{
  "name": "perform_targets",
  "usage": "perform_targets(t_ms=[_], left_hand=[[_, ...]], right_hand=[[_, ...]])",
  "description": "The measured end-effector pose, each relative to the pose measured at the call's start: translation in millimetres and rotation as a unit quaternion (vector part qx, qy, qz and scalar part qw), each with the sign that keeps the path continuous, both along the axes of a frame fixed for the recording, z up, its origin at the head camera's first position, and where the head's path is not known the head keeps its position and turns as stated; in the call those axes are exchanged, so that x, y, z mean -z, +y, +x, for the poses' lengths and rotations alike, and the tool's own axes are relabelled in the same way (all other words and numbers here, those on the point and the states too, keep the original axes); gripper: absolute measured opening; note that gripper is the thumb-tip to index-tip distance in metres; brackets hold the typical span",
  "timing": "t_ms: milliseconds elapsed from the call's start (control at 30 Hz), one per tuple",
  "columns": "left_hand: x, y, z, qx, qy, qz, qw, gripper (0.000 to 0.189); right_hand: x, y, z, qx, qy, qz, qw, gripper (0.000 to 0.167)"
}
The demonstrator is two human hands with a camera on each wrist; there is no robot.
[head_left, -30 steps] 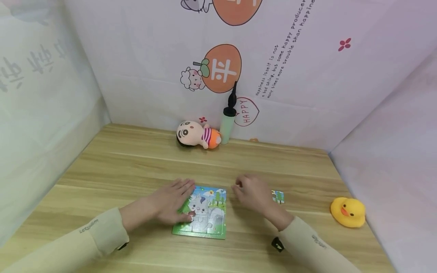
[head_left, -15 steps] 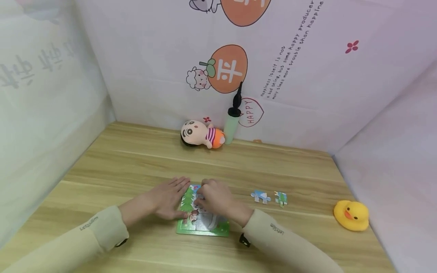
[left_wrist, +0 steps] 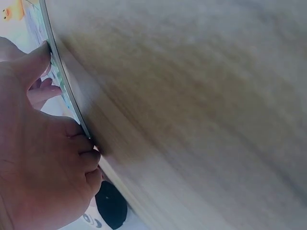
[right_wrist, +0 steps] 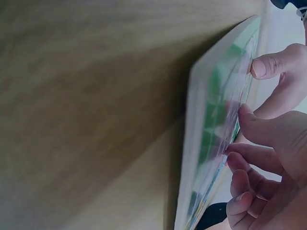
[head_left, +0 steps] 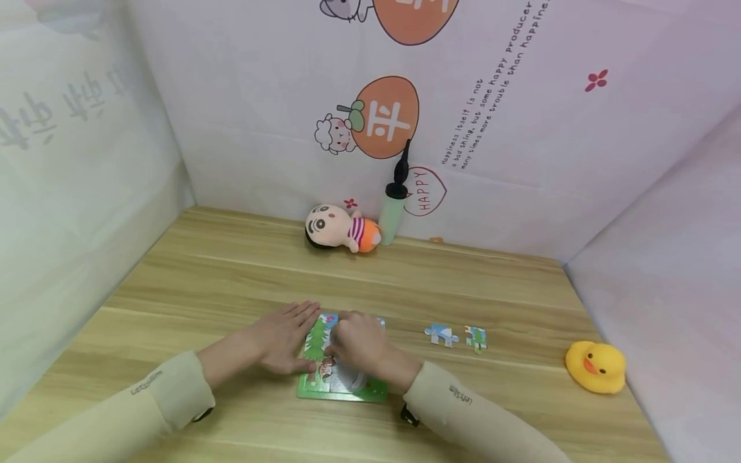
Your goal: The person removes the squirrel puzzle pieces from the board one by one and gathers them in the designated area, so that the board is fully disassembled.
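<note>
A square jigsaw puzzle (head_left: pixel 315 393) with a green border and a squirrel picture lies on the table. My left hand (head_left: pixel 283 337) rests along its left edge with fingers stretched out; its thumb (right_wrist: pixel 265 66) lies on the puzzle's surface in the right wrist view. Over the puzzle's middle is my right hand (head_left: pixel 360 339), its thumb and index fingertips down on the picture, pinching at a puzzle piece there that the hand mostly hides. The other fingers (right_wrist: pixel 244 189) of that hand are bent. To the right lie a sky-blue puzzle piece (head_left: pixel 442 335) and a tree puzzle piece (head_left: pixel 476 337).
A yellow toy duck (head_left: pixel 595 366) sits at the table's right side. By the back wall lie a plush doll (head_left: pixel 336 227) and, upright, a pale green hand pump (head_left: pixel 392 215) with a black nozzle. Printed cloth (head_left: pixel 509 186) encloses the wooden table (head_left: pixel 231 270) on three sides.
My right hand has moved left from beside the puzzle onto its middle, uncovering the sky-blue piece. In the last half second it shifts only slightly. The left hand stays at the left edge.
</note>
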State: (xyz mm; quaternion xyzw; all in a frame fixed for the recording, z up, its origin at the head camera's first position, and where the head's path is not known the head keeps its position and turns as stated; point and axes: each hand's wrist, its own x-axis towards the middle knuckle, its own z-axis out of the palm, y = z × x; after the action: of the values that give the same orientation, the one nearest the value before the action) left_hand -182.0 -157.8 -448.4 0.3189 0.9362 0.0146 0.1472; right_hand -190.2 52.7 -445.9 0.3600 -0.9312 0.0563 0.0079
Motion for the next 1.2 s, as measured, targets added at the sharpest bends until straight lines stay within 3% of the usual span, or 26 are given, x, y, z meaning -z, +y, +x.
perform_targets(t_ms=[300, 500, 1200], left_hand=[[5.4, -0.8, -0.7, -0.002, 0.013, 0.005, 0.9999, 0.105], [3.1, -0.2, 0.3, -0.003, 0.014, 0.009, 0.9999, 0.107], [6.3, -1.8, -1.4, -0.015, 0.007, 0.013, 0.9998, 0.109]], right_hand=[[2.6, -0.3, -1.5, 0.014, -0.008, -0.015, 0.9998, 0.03], [3.1, -0.4, -2.2, 0.019, -0.011, -0.008, 0.9997, 0.035], [4.0, -0.8, -2.3, 0.042, -0.024, -0.026, 0.9985, 0.028]])
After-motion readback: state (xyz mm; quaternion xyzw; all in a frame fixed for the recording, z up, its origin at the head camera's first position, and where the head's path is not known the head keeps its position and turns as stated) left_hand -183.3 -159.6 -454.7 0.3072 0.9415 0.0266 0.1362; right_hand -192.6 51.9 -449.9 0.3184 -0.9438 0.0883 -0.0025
